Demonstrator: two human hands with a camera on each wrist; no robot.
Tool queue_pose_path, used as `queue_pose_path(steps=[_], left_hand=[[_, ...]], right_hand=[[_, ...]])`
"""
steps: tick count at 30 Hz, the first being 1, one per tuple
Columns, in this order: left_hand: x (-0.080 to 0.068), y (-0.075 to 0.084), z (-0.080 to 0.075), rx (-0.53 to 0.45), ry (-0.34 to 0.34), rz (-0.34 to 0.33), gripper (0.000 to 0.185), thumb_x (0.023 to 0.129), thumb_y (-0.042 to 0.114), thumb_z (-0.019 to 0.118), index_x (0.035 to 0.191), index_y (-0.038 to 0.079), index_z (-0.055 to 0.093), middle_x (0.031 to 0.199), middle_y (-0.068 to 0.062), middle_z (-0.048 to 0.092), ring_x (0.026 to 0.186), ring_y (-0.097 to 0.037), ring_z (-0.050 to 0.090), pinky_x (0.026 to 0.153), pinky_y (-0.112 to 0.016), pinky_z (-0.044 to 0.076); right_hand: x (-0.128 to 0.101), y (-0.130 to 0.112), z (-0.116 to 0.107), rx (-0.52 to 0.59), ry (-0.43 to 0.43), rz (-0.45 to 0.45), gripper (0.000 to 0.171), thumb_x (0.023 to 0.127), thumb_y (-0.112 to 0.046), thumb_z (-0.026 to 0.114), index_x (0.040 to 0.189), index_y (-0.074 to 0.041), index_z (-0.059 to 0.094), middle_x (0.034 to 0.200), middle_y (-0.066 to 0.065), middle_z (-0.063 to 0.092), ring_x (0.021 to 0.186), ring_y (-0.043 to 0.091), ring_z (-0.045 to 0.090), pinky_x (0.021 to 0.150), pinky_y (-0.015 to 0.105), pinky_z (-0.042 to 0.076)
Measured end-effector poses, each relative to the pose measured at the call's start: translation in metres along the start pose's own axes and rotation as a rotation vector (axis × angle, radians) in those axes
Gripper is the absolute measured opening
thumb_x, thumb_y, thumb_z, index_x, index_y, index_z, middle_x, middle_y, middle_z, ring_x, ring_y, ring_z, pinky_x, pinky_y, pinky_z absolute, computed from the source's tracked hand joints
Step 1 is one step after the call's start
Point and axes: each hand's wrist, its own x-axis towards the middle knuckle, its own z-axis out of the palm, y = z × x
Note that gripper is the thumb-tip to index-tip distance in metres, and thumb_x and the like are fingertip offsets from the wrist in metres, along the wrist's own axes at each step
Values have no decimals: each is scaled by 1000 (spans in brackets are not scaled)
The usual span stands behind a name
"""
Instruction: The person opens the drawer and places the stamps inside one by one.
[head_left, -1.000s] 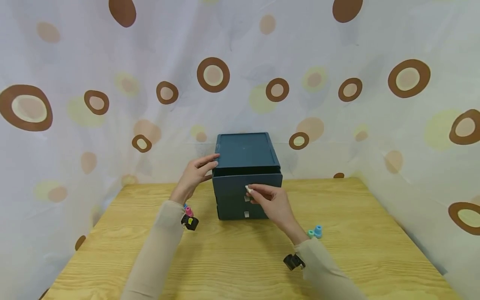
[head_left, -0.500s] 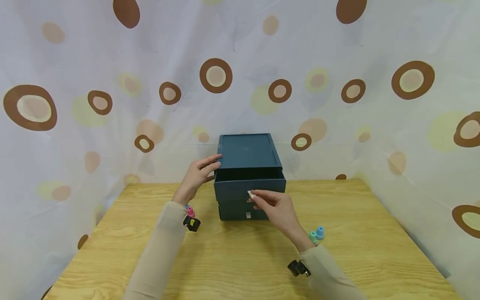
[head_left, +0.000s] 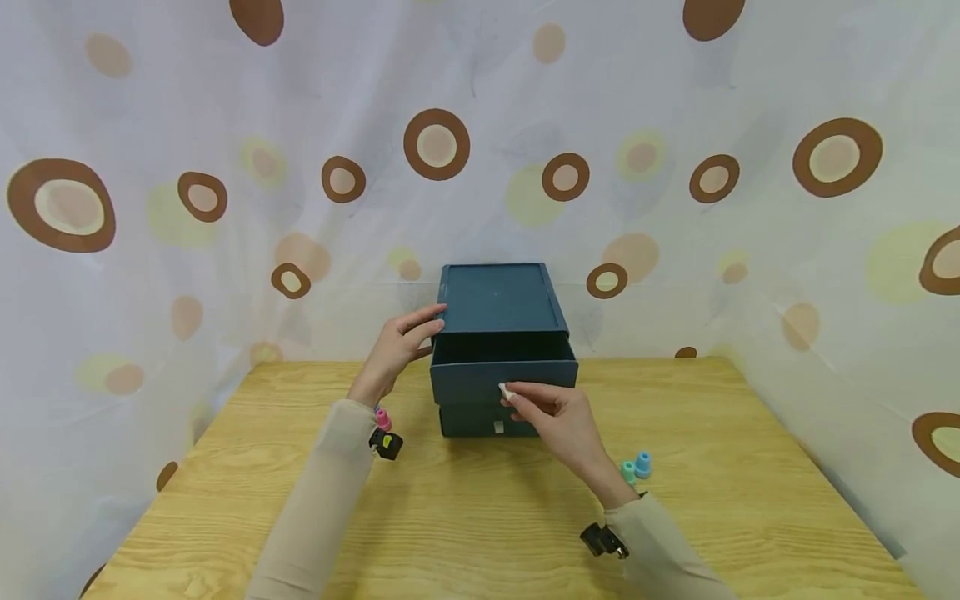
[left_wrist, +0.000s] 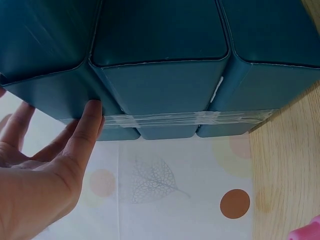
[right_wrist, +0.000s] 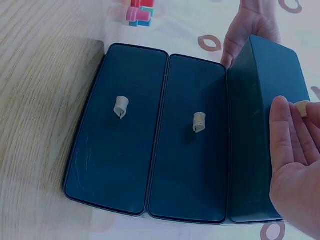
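Observation:
A dark teal box [head_left: 498, 298] with three drawers stands at the back of the wooden table [head_left: 480, 517]. Its top drawer [head_left: 502, 367] is pulled partly out. My right hand [head_left: 553, 415] pinches the small pale tab [head_left: 506, 390] on that drawer's front; the right wrist view shows the tab [right_wrist: 301, 108] between thumb and fingers. The middle drawer's tab [right_wrist: 199, 121] and the bottom drawer's tab [right_wrist: 120, 106] hang free, and both those drawers are closed. My left hand [head_left: 397, 343] rests with straight fingers against the box's left side [left_wrist: 160, 60], near its top edge.
A small pink piece [head_left: 383, 418] lies left of the box by my left wrist. Teal and blue pieces [head_left: 636, 467] lie to the right of my right hand. A spotted curtain [head_left: 675, 208] closes off the back and both sides of the table.
The top drawer has slid further out toward me, with my right hand drawing back on its tab. My left hand has stayed on the box.

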Motion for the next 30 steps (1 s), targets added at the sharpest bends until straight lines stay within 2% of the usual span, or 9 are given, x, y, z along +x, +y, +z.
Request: queue_pose_path(steps=[8,15,22,30], left_hand=[[1,1,0,1,5,12,45,99,36,58,142,24,54,153,0,42,140,-24,42,109,-49,42],[0,-1,0,-3,-2,12,45,100,35,56,143,22,53,154,-2,41,141,-25,40,110,-52,39],[0,-2,0,4,5,11,45,100,36,57,142,23,53,154,-1,41,141,-25,40,111,-52,39],[-1,-2,1,-5,12,7,44,99,36,58,141,24,54,153,0,42,140,-25,41,110,-52,39]], right_hand=[[-6,-5,-1,-57,0,-19,26,93,-23,69,116,-12,74,109,10,74,91,9,72,78,25,58],[-11,-4,-4,-84,-40,-66,25,94,-19,67,115,-8,74,108,11,74,97,19,72,80,24,58],[-13,-3,-5,-90,-75,-65,25,94,-20,68,116,-10,73,108,10,74,94,8,72,78,25,58],[-15,-1,-5,-110,-67,-86,25,94,-19,68,116,-10,74,106,9,75,94,12,72,78,25,58]])
